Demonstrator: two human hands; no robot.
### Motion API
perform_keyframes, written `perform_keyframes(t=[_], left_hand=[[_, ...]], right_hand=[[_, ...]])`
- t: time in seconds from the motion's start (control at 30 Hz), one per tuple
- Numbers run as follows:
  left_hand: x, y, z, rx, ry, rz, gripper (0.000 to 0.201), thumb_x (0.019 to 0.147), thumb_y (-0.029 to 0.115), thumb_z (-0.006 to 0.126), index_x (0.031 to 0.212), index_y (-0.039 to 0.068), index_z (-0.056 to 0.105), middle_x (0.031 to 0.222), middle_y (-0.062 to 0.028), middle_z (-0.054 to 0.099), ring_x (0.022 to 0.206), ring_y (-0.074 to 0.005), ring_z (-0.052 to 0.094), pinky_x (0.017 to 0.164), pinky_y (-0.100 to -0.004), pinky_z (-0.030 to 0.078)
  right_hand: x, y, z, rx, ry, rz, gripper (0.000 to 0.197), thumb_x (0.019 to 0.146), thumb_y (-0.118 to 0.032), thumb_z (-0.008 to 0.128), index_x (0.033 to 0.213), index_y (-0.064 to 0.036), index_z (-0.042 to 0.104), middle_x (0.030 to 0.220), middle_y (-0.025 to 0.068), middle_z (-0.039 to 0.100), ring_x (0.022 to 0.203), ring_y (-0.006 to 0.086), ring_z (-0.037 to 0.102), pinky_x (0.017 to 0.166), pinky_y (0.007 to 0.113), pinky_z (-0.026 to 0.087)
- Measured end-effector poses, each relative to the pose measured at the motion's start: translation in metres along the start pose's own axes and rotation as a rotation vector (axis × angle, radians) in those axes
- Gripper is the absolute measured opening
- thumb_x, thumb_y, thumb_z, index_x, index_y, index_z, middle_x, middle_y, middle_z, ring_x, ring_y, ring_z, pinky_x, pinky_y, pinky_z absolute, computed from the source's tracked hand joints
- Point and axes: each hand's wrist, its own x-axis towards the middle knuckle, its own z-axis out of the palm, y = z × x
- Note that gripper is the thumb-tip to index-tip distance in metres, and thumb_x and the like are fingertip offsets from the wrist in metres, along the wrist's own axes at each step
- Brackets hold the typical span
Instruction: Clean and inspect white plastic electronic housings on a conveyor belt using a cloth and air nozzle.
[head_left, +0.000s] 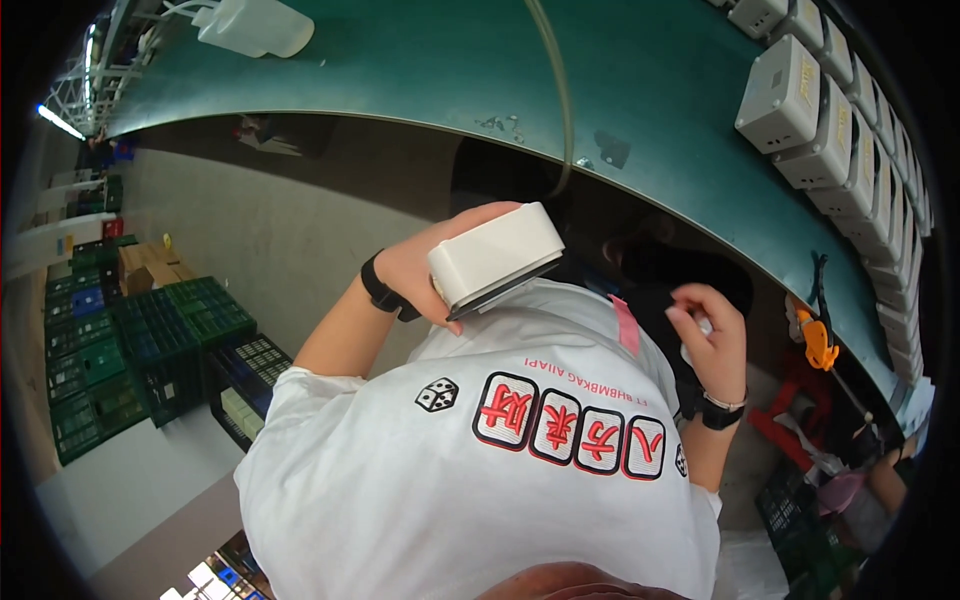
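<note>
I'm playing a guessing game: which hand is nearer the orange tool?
Right. The right hand is to the left of the orange tool, apart from it; the left hand, holding a white box, is much farther left.

Factory floor or assembly workshop — a long green workbench (pixel 400 70) runs across 12 o'clock, with rows of matching white plastic boxes (pixel 785 95) lined up on it at 2 o'clock and a squeeze bottle (pixel 255 25) at 11. At 9 o'clock, green plastic crates (pixel 155 345) are stacked beside grey floor (pixel 270 215). At 10 o'clock, strip lights (pixel 60 122) shine in the background — a deep, hall-like space.
</note>
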Motion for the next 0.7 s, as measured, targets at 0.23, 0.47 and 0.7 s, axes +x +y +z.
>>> perform_keyframes(t=[0.23,0.47,0.7], left_hand=[[0.024,-0.001,0.002,-0.132,-0.18,-0.08,0.128,0.051,0.026,0.098,0.151,-0.002,0.023,0.152,-0.0264,0.032,0.136,-0.0334,0.043,0.11,-0.0461,0.036],[0.029,-0.012,0.013,-0.344,-0.173,-0.08,0.123,0.048,0.027,0.099,0.146,-0.004,0.033,0.143,-0.0158,0.048,0.131,-0.0244,0.048,0.109,-0.0396,0.037],[0.025,0.024,0.018,0.043,0.101,0.074,0.103,0.052,0.024,0.098,0.137,-0.003,0.047,0.135,-0.0157,0.054,0.123,-0.0258,0.054,0.103,-0.0381,0.042]], right_hand=[[0.058,-0.063,0.034,0.335,-0.343,-0.242,0.062,0.074,-0.017,0.083,0.128,-0.0002,0.059,0.095,-0.0009,0.064,0.061,0.0027,0.038,0.058,0.02,0.032],[0.067,-0.037,0.063,0.662,-0.457,-0.197,0.072,0.068,-0.021,0.089,0.128,0.0027,0.058,0.089,-0.0031,0.064,0.063,0.0008,0.039,0.06,0.018,0.034],[0.067,-0.048,0.054,0.538,-0.343,-0.24,0.074,0.066,-0.021,0.09,0.128,0.0031,0.058,0.093,-0.0013,0.064,0.068,0.0001,0.043,0.062,0.017,0.036]])
